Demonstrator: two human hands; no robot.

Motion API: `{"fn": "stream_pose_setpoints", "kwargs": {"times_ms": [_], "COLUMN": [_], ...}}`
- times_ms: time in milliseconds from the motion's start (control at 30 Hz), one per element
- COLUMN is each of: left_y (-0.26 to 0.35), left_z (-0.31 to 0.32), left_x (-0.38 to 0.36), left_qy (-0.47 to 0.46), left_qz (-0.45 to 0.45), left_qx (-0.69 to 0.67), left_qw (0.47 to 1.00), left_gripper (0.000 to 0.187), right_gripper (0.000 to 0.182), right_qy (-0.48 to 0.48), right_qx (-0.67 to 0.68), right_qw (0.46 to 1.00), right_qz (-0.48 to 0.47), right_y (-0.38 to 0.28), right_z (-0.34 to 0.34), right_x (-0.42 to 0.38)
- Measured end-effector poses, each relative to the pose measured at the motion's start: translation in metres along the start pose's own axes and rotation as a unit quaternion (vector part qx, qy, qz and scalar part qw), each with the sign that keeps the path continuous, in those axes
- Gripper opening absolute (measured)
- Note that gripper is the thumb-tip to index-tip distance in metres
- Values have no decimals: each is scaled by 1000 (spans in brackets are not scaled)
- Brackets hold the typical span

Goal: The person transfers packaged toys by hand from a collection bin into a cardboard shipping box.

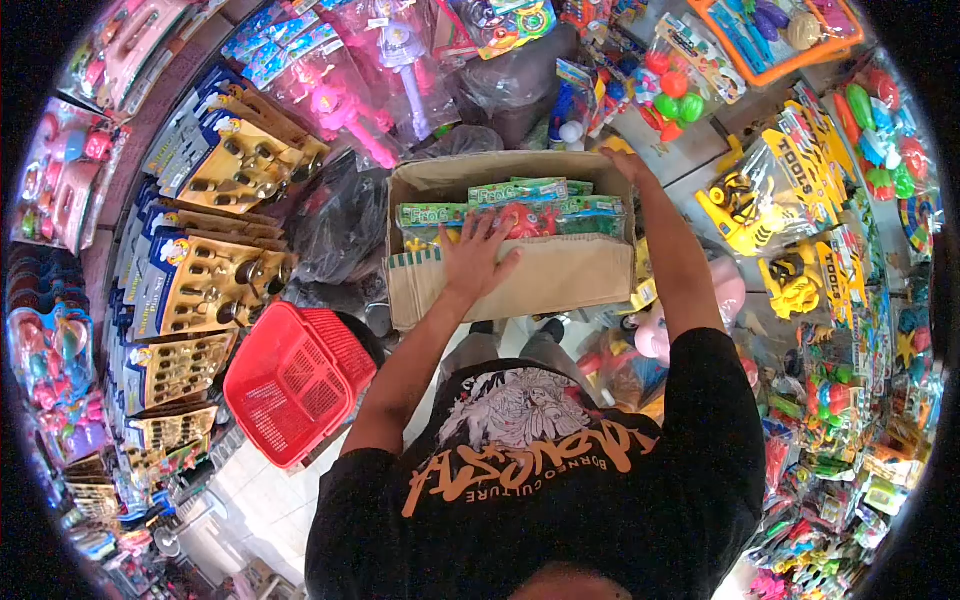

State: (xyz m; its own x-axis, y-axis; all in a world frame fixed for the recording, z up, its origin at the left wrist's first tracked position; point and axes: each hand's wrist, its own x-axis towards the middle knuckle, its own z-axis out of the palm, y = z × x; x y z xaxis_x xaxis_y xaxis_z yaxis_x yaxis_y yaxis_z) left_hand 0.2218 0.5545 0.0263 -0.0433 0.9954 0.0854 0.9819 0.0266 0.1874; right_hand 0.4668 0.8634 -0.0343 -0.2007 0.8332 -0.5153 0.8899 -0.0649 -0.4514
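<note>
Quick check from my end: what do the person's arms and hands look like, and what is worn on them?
Both arms are bare below short black sleeves of a T-shirt printed with orange lettering and a pale drawing. The left hand and right hand are bare: no gloves, and no watch or ring that I can make out.

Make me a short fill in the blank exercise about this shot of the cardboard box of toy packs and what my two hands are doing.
1. The left hand lies flat on toy packs printed with the word ____.
2. The right hand touches the far ____ corner of the cardboard box.
3. The plastic basket left of the person is ____ in colour.

Missing words: Frog; right; red
</note>
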Motion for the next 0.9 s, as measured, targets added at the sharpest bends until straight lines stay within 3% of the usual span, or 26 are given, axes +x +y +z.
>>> {"fn": "stream_pose_setpoints", "kwargs": {"times_ms": [133, 200, 233, 300, 533, 700, 833, 900], "left_y": [1, 2, 1, -2, -5, -4, -7, -5], "left_z": [1, 1, 2, 0, 5, 6, 10, 4], "left_x": [-1, -2, -5, -9, -9, -11, -13, -14], "left_qy": [-19, -6, 1, 9, 33, 34, 62, 66], "left_qz": [-8, -4, -4, -1, 28, 40, 60, 65], "left_qx": [-9, -5, 0, 1, 8, -11, -17, -14], "left_qw": [1000, 1000, 1000, 1000, 999, 999, 996, 996], "left_gripper": [59, 59, 59, 59, 57, 56, 58, 60], "right_gripper": [83, 59, 59, 38, 46, 52, 50, 44], "right_qy": [-88, -53, -51, -85, -110, -128, -108, -138], "right_qx": [57, 161, 159, 302, 317, 414, 366, 224], "right_qw": [994, 985, 986, 947, 939, 894, 919, 935], "right_qz": [29, 16, 10, -72, -76, -112, -95, -238], "right_y": [0, 0, 0, 7, -14, -16, -3, 10], "right_z": [-13, -8, -7, -6, -39, -42, -45, -43], "right_x": [-5, -8, -3, 19, -19, -46, -34, -15]}}
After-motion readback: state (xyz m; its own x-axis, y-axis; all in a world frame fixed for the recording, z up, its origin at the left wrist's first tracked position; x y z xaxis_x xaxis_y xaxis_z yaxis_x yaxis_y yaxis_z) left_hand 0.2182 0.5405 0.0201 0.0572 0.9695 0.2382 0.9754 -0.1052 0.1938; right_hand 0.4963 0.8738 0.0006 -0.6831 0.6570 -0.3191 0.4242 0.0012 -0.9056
